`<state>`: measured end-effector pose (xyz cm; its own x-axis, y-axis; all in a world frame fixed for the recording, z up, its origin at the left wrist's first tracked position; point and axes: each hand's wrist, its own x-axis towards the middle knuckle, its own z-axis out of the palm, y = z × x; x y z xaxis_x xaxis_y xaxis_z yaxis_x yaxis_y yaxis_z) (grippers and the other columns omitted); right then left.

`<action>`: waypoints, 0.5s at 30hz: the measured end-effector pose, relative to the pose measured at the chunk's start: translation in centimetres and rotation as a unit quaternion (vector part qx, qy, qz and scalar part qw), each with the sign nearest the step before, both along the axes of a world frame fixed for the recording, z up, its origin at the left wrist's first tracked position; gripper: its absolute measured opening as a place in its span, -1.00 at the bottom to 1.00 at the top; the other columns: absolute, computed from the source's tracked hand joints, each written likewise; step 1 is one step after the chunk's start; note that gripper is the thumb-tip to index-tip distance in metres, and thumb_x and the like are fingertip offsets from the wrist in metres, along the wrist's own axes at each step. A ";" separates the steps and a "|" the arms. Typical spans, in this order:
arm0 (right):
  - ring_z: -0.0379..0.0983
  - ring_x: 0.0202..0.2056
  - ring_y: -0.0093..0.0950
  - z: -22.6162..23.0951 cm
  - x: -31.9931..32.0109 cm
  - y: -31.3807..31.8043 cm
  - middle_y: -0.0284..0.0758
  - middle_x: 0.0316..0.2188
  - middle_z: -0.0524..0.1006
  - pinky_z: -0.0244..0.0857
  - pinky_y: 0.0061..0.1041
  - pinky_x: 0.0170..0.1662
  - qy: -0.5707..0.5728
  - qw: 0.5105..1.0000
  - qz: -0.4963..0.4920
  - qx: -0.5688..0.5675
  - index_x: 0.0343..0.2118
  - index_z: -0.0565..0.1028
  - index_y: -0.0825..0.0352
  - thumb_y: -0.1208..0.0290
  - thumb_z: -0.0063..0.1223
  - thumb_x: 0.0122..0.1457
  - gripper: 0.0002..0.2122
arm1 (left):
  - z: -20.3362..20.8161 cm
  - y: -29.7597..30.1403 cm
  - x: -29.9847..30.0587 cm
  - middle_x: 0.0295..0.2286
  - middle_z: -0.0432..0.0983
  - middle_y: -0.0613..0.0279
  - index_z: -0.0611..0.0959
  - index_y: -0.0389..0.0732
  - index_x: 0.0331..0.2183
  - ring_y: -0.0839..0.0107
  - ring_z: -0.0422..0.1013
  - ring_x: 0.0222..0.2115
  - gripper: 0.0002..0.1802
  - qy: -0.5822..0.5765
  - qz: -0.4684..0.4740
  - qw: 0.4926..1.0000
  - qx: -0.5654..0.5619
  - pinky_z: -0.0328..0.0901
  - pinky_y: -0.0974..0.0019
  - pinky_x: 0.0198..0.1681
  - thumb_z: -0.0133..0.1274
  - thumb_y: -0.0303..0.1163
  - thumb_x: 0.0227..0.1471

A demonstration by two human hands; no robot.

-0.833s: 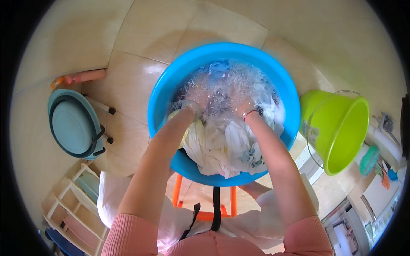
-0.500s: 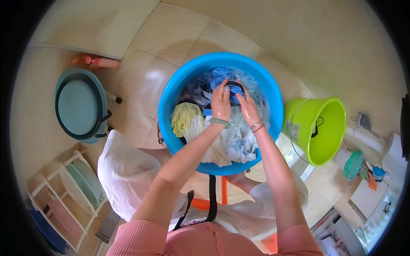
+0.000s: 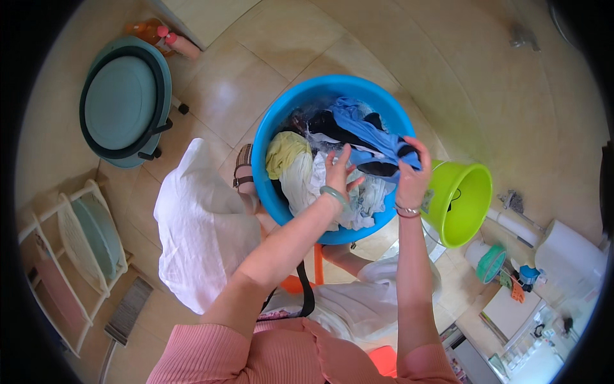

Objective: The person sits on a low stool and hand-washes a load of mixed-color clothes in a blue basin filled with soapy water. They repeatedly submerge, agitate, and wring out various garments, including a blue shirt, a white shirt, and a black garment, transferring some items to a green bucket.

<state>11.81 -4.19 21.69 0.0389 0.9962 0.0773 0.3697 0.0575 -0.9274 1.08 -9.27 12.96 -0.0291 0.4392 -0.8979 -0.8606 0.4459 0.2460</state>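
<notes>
A large blue washtub holds wet laundry in water. My right hand, at the tub's right rim, is closed on one end of a blue and black garment. The rest of that garment trails back across the tub toward its far side. My left hand hovers over the middle of the tub with its fingers spread, near the garment's lower edge. Below it lie white clothes, and a pale yellow cloth is heaped at the tub's left side.
Right of the tub stands a lime green bucket with a dark cord inside. A folded grey-green basin leans at the far left, near a pink bottle. A white rack with basins is at lower left.
My right hand has moved right to the tub's rim, drawing the blue and black garment out lengthwise. My left hand has come off it and opened. The view has shifted somewhat.
</notes>
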 end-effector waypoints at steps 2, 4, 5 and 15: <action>0.44 -0.13 -0.48 2.9 0.1 -1.0 -0.27 -0.20 0.53 0.26 -0.51 0.05 0.026 1.000 0.007 -0.007 -0.20 0.49 0.41 0.77 -0.11 -0.17 -0.62 | -0.1 0.9 -1.1 0.11 0.23 0.02 0.11 -0.04 0.26 0.07 0.33 0.02 0.07 -0.151 0.017 0.988 0.039 0.42 -0.02 -0.05 0.23 0.23 -0.10; 0.44 -0.20 -0.44 4.5 1.3 -2.3 -0.26 -0.27 0.51 0.28 -0.47 0.00 0.063 0.997 0.048 0.015 -0.24 0.48 0.43 0.75 -0.11 -0.16 -0.66 | -0.3 2.1 -1.4 0.18 0.16 0.07 0.13 -0.05 0.26 0.12 0.23 0.11 0.13 -0.294 0.028 0.943 0.154 0.41 -0.10 -0.07 0.25 0.29 -0.18; 0.44 -0.26 -0.39 5.2 1.1 -2.6 -0.24 -0.32 0.50 0.33 -0.39 -0.06 0.047 0.992 0.078 0.082 -0.30 0.46 0.45 0.71 -0.10 -0.15 -0.73 | -0.2 2.9 -1.3 0.04 0.34 0.08 0.33 -0.11 0.13 0.11 0.33 0.02 -0.06 -0.292 0.044 0.942 0.160 0.37 -0.11 -0.02 0.23 0.26 -0.13; 0.20 -0.63 -0.37 10.4 2.3 -2.9 -0.23 -0.70 0.35 0.21 -0.23 -0.38 0.316 0.910 0.267 0.036 -0.42 0.33 0.28 0.24 0.07 0.18 -0.77 | -8.4 3.6 -0.1 -0.30 0.61 0.04 0.64 -0.24 -0.22 0.11 0.53 -0.27 -0.66 -0.358 0.099 0.922 0.111 0.40 0.00 -0.05 0.20 -0.21 0.02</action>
